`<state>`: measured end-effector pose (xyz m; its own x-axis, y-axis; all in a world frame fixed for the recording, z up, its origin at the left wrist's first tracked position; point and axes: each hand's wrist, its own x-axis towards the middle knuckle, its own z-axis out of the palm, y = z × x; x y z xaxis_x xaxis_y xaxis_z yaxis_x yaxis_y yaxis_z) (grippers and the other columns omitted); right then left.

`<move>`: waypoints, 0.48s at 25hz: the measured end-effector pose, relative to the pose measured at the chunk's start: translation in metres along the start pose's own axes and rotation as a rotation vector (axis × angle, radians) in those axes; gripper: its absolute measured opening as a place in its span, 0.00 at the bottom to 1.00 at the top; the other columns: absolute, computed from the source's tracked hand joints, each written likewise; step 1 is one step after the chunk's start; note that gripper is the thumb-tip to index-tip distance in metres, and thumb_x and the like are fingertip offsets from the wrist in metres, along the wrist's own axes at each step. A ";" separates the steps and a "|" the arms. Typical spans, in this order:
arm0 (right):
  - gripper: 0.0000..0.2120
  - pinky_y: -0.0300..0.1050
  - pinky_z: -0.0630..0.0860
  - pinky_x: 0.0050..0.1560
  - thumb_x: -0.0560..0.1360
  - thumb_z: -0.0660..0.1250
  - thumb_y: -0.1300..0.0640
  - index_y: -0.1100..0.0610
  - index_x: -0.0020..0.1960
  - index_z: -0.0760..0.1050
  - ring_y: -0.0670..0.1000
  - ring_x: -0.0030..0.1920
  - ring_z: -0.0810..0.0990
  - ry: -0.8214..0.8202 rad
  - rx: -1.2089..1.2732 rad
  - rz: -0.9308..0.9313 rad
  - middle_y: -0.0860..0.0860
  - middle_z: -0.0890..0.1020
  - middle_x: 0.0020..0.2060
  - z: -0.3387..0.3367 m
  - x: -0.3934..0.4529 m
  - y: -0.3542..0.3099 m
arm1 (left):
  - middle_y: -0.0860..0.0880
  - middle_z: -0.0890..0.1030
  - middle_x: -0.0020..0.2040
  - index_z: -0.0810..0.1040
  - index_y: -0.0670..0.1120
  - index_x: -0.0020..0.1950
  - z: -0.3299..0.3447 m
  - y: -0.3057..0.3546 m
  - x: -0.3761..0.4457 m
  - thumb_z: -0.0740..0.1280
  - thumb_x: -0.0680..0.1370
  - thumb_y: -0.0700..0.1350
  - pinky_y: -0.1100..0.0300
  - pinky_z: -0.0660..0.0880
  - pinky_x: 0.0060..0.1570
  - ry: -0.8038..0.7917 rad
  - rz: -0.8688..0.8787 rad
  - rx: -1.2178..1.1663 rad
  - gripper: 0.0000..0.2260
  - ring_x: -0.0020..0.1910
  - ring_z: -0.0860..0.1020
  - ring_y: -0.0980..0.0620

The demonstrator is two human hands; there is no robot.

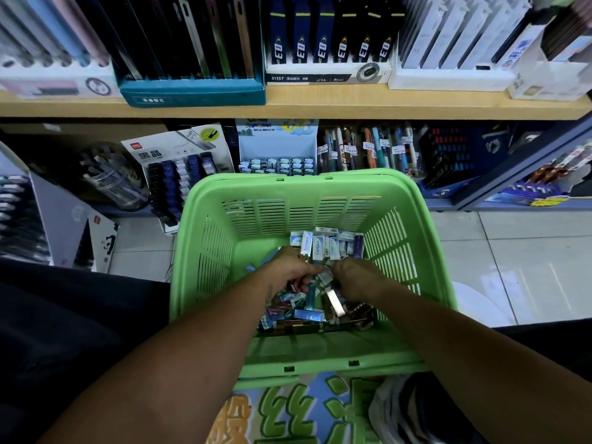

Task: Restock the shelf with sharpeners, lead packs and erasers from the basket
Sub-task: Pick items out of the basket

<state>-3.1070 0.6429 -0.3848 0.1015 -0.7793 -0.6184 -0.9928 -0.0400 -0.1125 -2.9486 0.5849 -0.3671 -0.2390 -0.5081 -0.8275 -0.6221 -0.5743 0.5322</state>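
Note:
A green plastic basket (394, 203) sits in front of me, its bottom covered with several small stationery packs. White and blue Campus erasers (317, 246) lie at the far side of the pile; lead packs (309, 315) lie nearer. Both my hands are down in the basket. My left hand (290, 267) has its fingers curled round small packs in the pile. My right hand (355, 278) grips a pale flat pack (336, 302). The wooden shelf (320, 105) runs across above, with display boxes of lead packs (328, 43) standing on it.
Under the shelf stand a black and blue lead display (179, 174), a small eraser display box (277, 155) and a row of pens (368, 149). Tiled floor (512, 251) lies right of the basket. A printed sign (304, 411) and a bag (403, 408) lie near me.

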 end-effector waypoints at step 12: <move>0.20 0.45 0.81 0.44 0.62 0.83 0.57 0.59 0.48 0.78 0.52 0.42 0.82 -0.171 0.339 0.169 0.55 0.84 0.46 -0.001 0.013 -0.019 | 0.42 0.82 0.50 0.78 0.40 0.54 0.008 -0.026 0.011 0.75 0.72 0.37 0.50 0.82 0.49 0.022 0.098 0.666 0.13 0.46 0.83 0.44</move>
<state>-3.0867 0.6328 -0.3900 -0.0238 -0.6412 -0.7670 -0.9225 0.3097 -0.2303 -2.9406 0.5993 -0.3918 -0.3068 -0.5548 -0.7733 -0.9270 -0.0098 0.3749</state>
